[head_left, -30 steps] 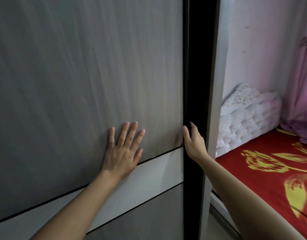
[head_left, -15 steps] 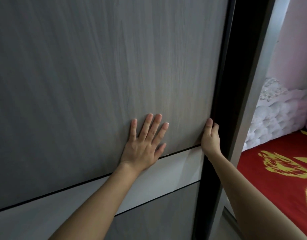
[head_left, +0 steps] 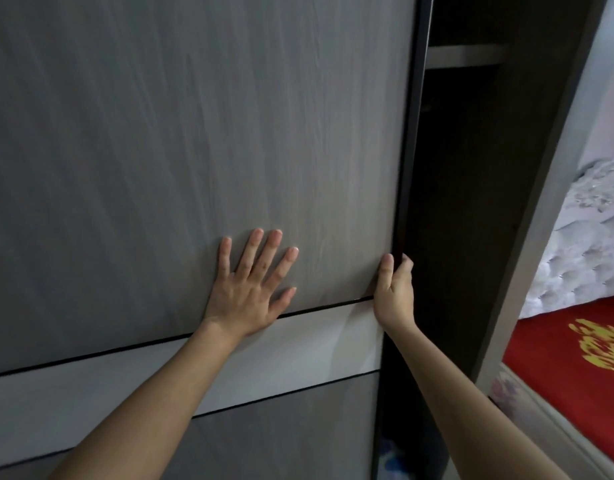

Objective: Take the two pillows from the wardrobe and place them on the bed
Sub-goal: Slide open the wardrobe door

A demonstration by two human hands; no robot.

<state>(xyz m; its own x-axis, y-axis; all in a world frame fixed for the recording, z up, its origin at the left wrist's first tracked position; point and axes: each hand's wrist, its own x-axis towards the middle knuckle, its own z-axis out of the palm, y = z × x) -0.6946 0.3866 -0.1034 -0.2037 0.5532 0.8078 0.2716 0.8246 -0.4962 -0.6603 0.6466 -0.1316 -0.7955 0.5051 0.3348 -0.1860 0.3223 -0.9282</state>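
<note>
A grey wood-grain sliding wardrobe door [head_left: 194, 133] with a white band across it fills most of the view. My left hand [head_left: 250, 292] lies flat on the door, fingers spread. My right hand [head_left: 395, 289] grips the door's dark right edge, fingers curled behind it. To the right of that edge a dark gap [head_left: 461, 202] shows the wardrobe's inside, with a pale shelf [head_left: 464, 55] high up. No pillows can be seen; something blue and white [head_left: 395, 459] shows dimly at the gap's bottom. The bed [head_left: 572, 355] with a red and yellow cover lies at the right.
The wardrobe's grey side frame [head_left: 540, 202] stands between the gap and the bed. A white tufted headboard [head_left: 585, 237] rises behind the red cover. A pale bed rail [head_left: 540, 417] runs along the lower right.
The door has slid left under both hands and the dark gap has widened, showing the shelf. My right hand's fingers now wrap the door's edge. The view has swung left.
</note>
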